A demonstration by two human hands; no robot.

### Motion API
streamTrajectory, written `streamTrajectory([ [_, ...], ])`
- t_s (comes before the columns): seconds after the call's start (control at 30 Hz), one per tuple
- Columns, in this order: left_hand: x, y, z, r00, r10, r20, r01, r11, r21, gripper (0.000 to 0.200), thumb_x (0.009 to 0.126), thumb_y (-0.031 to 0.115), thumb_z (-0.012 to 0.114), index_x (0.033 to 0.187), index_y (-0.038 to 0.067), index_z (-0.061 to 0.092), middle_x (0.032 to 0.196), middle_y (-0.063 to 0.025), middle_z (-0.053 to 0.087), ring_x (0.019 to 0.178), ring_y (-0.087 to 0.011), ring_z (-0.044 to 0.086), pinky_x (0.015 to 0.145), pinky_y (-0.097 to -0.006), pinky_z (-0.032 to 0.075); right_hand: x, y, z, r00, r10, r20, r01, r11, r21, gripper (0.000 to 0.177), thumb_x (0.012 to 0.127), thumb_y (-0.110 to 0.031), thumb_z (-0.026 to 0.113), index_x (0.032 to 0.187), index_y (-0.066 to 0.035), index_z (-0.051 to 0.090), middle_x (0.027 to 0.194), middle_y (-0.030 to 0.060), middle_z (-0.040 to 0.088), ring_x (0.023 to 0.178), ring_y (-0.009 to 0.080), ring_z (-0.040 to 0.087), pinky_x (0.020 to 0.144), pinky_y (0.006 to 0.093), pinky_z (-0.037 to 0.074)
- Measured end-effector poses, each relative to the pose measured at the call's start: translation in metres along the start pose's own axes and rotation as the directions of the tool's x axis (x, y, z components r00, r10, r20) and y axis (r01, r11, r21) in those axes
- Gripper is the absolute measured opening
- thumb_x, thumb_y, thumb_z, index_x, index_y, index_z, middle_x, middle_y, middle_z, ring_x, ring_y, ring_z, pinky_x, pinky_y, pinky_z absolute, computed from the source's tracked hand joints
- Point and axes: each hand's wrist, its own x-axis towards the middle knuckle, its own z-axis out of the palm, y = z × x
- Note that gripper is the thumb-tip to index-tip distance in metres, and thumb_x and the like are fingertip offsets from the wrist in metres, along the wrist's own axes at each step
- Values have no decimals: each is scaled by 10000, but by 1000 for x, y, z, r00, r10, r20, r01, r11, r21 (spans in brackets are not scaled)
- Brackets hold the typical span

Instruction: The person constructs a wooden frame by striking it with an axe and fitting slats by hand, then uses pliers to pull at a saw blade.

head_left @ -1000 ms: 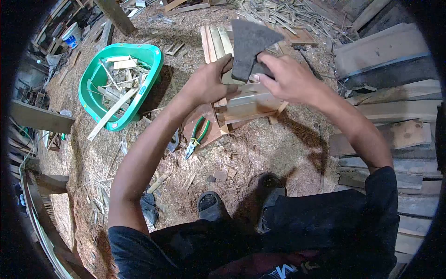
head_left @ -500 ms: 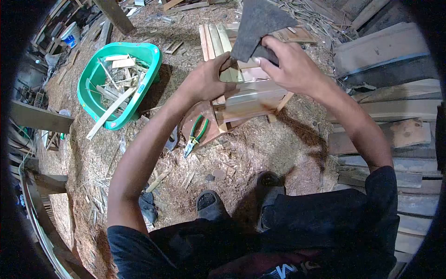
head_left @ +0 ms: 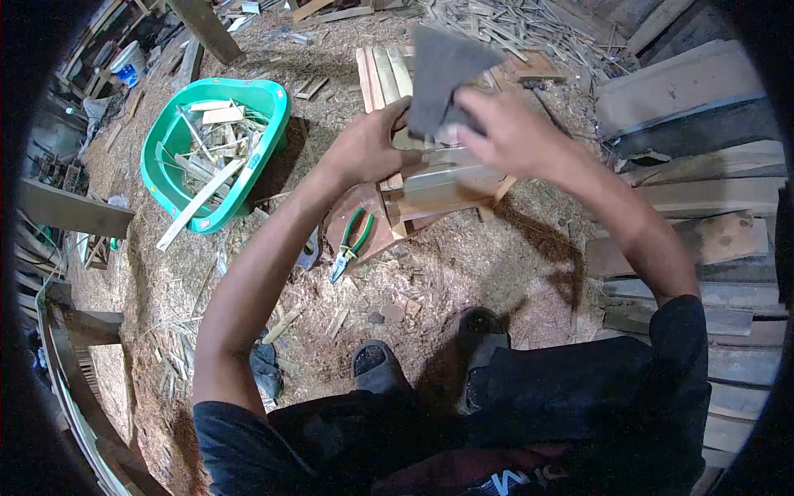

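Note:
A slatted wooden box-like piece (head_left: 442,186) stands on the ground before me, pale strips along its top. My left hand (head_left: 368,145) grips its near left edge, thumb and index finger apart around the top; the other fingers are hidden. In my right hand (head_left: 513,132) is a dark grey hatchet (head_left: 451,74), held close to its head with the flared blade upward. Its narrow end is just above the wood beside my left fingertips; blur hides whether they touch. Green-handled pliers (head_left: 353,244) lie on a brown board (head_left: 337,219) left of the piece.
A green tub (head_left: 149,169) of wood scraps stands at the left, one long strip poking over its rim. Stacked planks (head_left: 686,240) line the right side. A wooden post (head_left: 203,29) rises at the back left. Sawdust and offcuts cover the ground around my sandals (head_left: 376,364).
My right hand has brought the hatchet down and slightly left, nearer the wood, and is now blurred. The left hand keeps nearly the same place on the wooden piece.

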Motion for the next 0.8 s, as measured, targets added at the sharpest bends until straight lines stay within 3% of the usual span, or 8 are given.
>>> streamTrajectory([
  [0.1, -1, -3, 4, 999, 26, -20, -26, 1000, 16, 751, 684, 304, 793, 1338, 69, 508, 1176, -173, 668, 1102, -342, 635, 968, -418, 492, -1, 5, 4, 998, -58, -33, 58, 998, -15, 261, 885, -178, 649, 1016, 33, 566, 756, 228, 617, 662, 361, 625, 612, 430, 461],
  [0.23, -3, 3, 1, 1000, -5, -20, 5, 1000, -14, 723, 688, 279, 796, 1325, 81, 518, 1138, -176, 679, 1067, -350, 649, 949, -421, 498, 12, 15, -5, 958, -166, -236, 158, 986, -51, 277, 882, -188, 641, 1037, 26, 558, 758, 229, 620, 684, 387, 631, 617, 448, 464],
  [0.37, -6, 16, -6, 1000, -19, -8, 19, 999, 29, 655, 721, 295, 819, 1261, 18, 572, 1101, -181, 691, 1001, -259, 672, 893, -370, 511, 3, 9, 4, 993, -114, 4, 114, 992, -58, 269, 874, -187, 644, 1036, 14, 567, 754, 229, 624, 691, 390, 639, 626, 460, 481],
  [0.47, -7, 12, -2, 999, 8, -37, -6, 999, 48, 644, 717, 307, 822, 1240, 13, 586, 1069, -193, 692, 980, -266, 677, 878, -372, 516, 0, 4, 0, 998, -59, 24, 59, 998, -4, 270, 874, -196, 647, 1034, 7, 568, 765, 229, 626, 698, 382, 646, 644, 465, 484],
  [0.63, -4, 9, -1, 998, 36, -55, -34, 999, 32, 647, 717, 309, 822, 1239, 10, 585, 1032, -202, 695, 961, -267, 680, 874, -372, 518, 10, 4, -6, 970, -107, -216, 100, 994, -45, 252, 887, -157, 617, 1037, 36, 553, 799, 249, 622, 796, 375, 652, 702, 470, 482],
  [0.73, -6, 26, -11, 997, -73, 19, 71, 992, 108, 659, 723, 293, 819, 1257, -2, 570, 1080, -194, 690, 984, -256, 672, 890, -362, 513, 5, -5, -5, 990, 42, 133, -34, 998, -62, 251, 888, -162, 617, 1029, 32, 544, 792, 246, 622, 800, 388, 646, 692, 460, 484],
  [0.77, -4, 17, -8, 999, -40, -9, 41, 996, 83, 676, 715, 286, 808, 1281, 18, 550, 1116, -192, 678, 1027, -290, 656, 916, -378, 504, -1, 3, 6, 994, -113, -3, 110, 979, -169, 247, 892, -165, 615, 1023, 32, 546, 776, 242, 621, 758, 405, 641, 664, 458, 488],
  [0.8, -1, 0, 1, 999, -9, -38, 11, 998, 56, 696, 708, 279, 796, 1304, 38, 530, 1153, -189, 667, 1070, -325, 639, 942, -395, 496, 0, 3, 3, 998, -65, -10, 64, 992, -108, 256, 893, -172, 613, 1033, 32, 548, 779, 245, 624, 754, 411, 640, 663, 461, 489],
])
